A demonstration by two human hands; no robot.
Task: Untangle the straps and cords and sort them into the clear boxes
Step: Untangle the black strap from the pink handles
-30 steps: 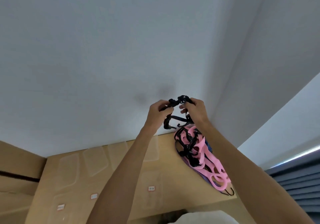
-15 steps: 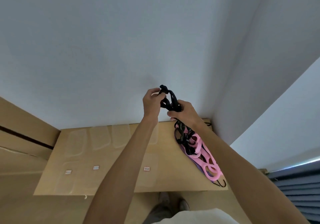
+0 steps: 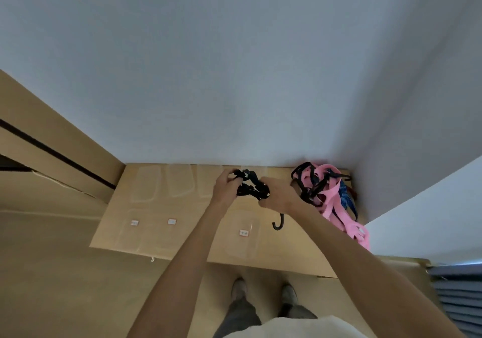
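Both hands hold a bunched black cord (image 3: 249,186) above the wooden table (image 3: 146,181). My left hand (image 3: 226,187) grips its left end and my right hand (image 3: 277,194) grips its right end. A black hook (image 3: 278,224) of the cord dangles below my right wrist. A tangled heap of pink straps (image 3: 336,202), black cords and a blue striped strap (image 3: 345,198) lies at the table's right end by the wall corner. Several clear boxes (image 3: 180,182) stand in two rows on the table, some with small white labels (image 3: 243,232).
The table is pushed against a pale wall, with a side wall close on the right. A wooden cabinet (image 3: 52,152) stands to the left. My feet (image 3: 263,292) are on the floor at the table's front edge. Grey slats (image 3: 459,293) sit at the lower right.
The black cord has come away from the pink heap and moved left over the boxes, held in both hands. The view has tilted down, so the floor and my feet show.
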